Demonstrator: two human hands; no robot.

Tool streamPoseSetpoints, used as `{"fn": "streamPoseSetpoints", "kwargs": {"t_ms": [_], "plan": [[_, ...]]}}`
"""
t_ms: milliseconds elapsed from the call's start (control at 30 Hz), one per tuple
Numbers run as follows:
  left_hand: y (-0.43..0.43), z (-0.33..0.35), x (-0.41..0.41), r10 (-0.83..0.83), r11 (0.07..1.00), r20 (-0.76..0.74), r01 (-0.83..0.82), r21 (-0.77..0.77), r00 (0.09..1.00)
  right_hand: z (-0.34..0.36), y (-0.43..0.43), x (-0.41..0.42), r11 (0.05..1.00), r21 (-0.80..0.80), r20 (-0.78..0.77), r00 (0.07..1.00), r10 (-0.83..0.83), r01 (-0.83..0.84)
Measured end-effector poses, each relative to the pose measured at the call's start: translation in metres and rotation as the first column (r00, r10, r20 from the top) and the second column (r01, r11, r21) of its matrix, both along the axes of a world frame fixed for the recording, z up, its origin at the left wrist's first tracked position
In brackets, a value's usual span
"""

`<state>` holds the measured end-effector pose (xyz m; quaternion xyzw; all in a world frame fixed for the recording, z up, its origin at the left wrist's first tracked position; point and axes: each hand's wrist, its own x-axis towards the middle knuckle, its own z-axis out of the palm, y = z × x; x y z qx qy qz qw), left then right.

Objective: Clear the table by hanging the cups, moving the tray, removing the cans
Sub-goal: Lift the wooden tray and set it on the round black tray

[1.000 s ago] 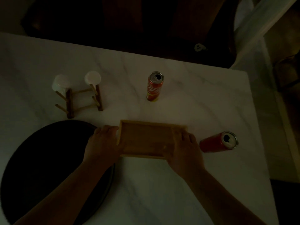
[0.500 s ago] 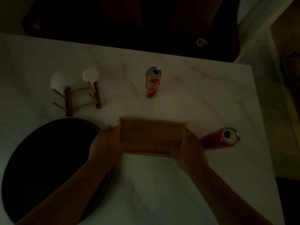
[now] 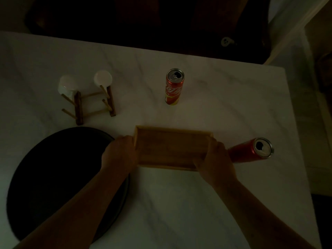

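Gripping the short ends of the wooden tray (image 3: pixel 170 150), the left hand (image 3: pixel 119 156) and the right hand (image 3: pixel 214 159) are both closed on it, fingers wrapped over the rims. Compared with a second ago, the tray has shifted a little to the right and sits straighter, so the move of the tray seems to be just beginning. I cannot tell if it is lifted or resting on the white table (image 3: pixel 224 108). Just beside the right hand stands a red can (image 3: pixel 251 151), very near the tray's corner, so it could be knocked. A second can (image 3: pixel 174 87) stands apart, farther back. On the left, two white cups (image 3: pixel 103 79) already hang on the wooden rack (image 3: pixel 79 108). A dark round platter (image 3: pixel 53 177) lies under the left forearm.
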<state>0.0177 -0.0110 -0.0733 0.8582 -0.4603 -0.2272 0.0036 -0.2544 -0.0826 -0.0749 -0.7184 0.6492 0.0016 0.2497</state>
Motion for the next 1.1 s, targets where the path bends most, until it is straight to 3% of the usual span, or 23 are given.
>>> {"fn": "streamPoseSetpoints", "kwargs": {"t_ms": [200,400,767,967,1100], "plan": [[-0.001,-0.004,-0.004,0.008,0.998,-0.039,-0.010,-0.062,0.999,0.004,-0.001,0.003,0.999,-0.021,0.064,0.997,-0.042,0.043],[0.005,0.006,-0.006,0.165,0.965,-0.143,-0.190,-0.180,0.976,0.016,-0.004,0.006,0.992,-0.096,0.155,0.986,-0.069,0.084],[0.017,0.021,0.025,0.265,0.908,-0.202,-0.314,-0.276,0.943,0.037,-0.002,0.026,0.982,-0.138,0.164,0.981,-0.107,0.130],[0.055,0.024,0.065,0.370,0.887,-0.160,-0.399,-0.233,0.915,0.042,0.002,0.055,0.956,0.049,0.276,0.916,-0.291,0.289],[0.085,0.025,0.094,0.410,0.883,-0.161,-0.435,-0.176,0.898,0.035,0.016,0.085,0.954,0.114,0.319,0.900,-0.298,0.276]]}}
